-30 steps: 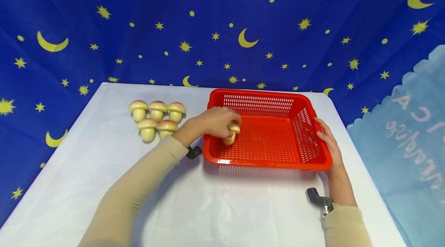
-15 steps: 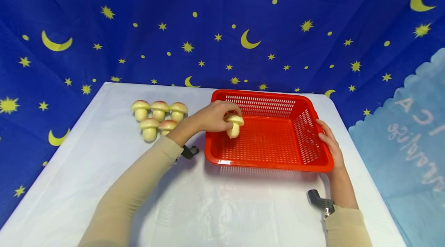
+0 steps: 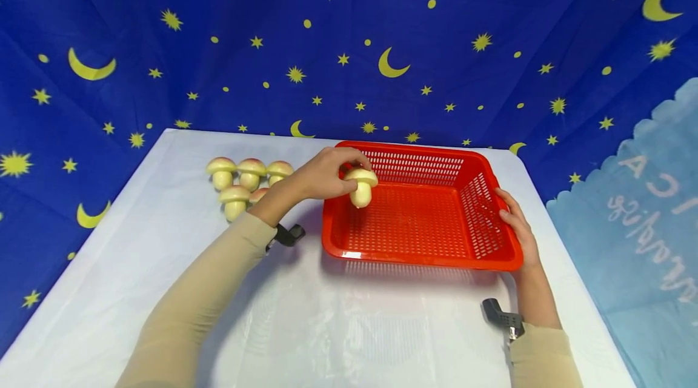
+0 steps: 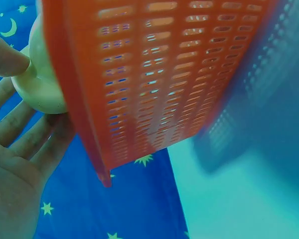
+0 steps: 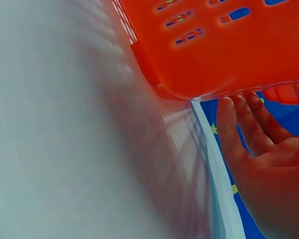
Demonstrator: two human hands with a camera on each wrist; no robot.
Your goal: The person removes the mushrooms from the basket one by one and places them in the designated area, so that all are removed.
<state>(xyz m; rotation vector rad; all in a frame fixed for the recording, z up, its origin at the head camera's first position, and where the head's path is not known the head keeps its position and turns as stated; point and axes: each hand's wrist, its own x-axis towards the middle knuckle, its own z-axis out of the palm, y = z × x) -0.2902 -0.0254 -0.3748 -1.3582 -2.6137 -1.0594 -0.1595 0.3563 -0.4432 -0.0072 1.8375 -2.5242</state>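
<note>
My left hand (image 3: 327, 176) pinches a toy mushroom (image 3: 362, 189) by its pale cap, between thumb and fingers, with the stem hanging down. It is over the left end of a red plastic basket (image 3: 420, 259); in the left wrist view the mushroom (image 4: 42, 87) shows beyond the basket's rim (image 4: 72, 89). My right hand (image 3: 519, 231) grips the basket's right rim, thumb on the inner side. From the right wrist view, the fingers (image 5: 254, 124) reach up to the underside of that rim. Left of the basket, several more mushrooms (image 3: 235, 201) stand in two rows, one partly hidden by my left forearm.
A white-covered table (image 3: 382, 327) carries everything. Behind it hangs a blue cloth (image 3: 327, 30) with yellow moons and stars, and light blue cloth (image 3: 627, 212) lies to the right. Black wrist cameras (image 3: 501, 315) are strapped to both arms.
My left hand has lifted the mushroom from low inside the basket and drawn it up and slightly left. My right hand stays on the rim.
</note>
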